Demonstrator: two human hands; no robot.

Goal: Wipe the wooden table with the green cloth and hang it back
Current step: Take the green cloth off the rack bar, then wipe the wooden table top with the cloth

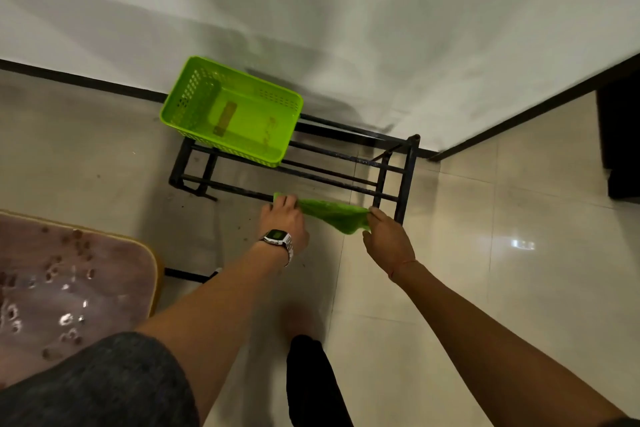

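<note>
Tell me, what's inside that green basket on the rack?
The green basket on the black rack seems nearly empty: one flat rectangular thing shows at its bottom, too blurred to name, possibly seen through the plastic. The near wall hides nothing obvious.

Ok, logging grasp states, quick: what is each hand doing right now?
Left hand: grips one end of the green cloth at the rack's front bar.
Right hand: pinches the other end.

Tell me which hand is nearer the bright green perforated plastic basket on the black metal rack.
Left. The left hand grips the green cloth at the rack's front bar, just below the green plastic basket. The right hand holds the cloth's other end, farther right.
</note>
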